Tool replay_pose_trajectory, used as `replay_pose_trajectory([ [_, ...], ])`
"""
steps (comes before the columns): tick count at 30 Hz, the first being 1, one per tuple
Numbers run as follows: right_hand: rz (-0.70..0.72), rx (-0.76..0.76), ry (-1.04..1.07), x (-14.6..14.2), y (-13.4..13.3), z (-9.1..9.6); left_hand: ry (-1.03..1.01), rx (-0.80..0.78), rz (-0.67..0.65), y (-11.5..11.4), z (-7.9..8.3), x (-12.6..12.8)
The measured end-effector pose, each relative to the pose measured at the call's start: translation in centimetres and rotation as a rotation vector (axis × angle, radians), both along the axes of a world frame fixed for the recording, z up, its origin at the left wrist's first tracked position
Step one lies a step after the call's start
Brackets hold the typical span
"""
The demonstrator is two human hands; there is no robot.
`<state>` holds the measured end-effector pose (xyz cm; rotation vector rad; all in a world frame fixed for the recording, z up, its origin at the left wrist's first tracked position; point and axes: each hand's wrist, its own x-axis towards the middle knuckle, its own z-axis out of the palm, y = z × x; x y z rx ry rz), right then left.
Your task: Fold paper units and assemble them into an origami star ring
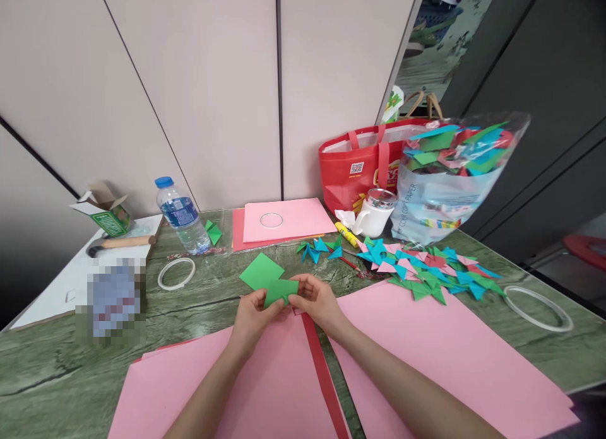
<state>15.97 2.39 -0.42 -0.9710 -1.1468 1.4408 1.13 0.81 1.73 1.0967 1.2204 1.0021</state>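
Between both hands is a small folded piece of green paper (pixel 280 290), held above the near edge of the green squares. My left hand (pixel 254 313) pinches its left side with thumb and fingers. On the right side, my right hand (pixel 316 301) grips the same piece, thumb in front. Just behind it a flat green paper square (pixel 261 270) lies on the table. Pink paper sheets (pixel 227 369) with a red sheet under them lie beneath my forearms, and another pink stack (pixel 440 351) is to the right.
Behind stand a water bottle (pixel 182 218), a white mug (pixel 375 213), a red bag (pixel 345 168) and a plastic bag of folded papers (pixel 445 187). Folded pieces (pixel 426 269) are heaped at right. White rings (pixel 177 274), a yellow glue stick (pixel 347 234) and a hammer (pixel 120 242) lie around.
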Motion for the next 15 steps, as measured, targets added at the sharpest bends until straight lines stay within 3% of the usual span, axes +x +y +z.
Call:
replay_pose_trajectory([
  [6, -0.007, -0.013, 0.008, -0.06, -0.09, -0.07, 0.024, 0.002, 0.014, -0.05, 0.20, 0.29],
  [15, 0.036, -0.036, -0.017, 0.06, -0.11, -0.06, 0.209, 0.195, 0.158, 0.30, -0.07, 0.02],
])
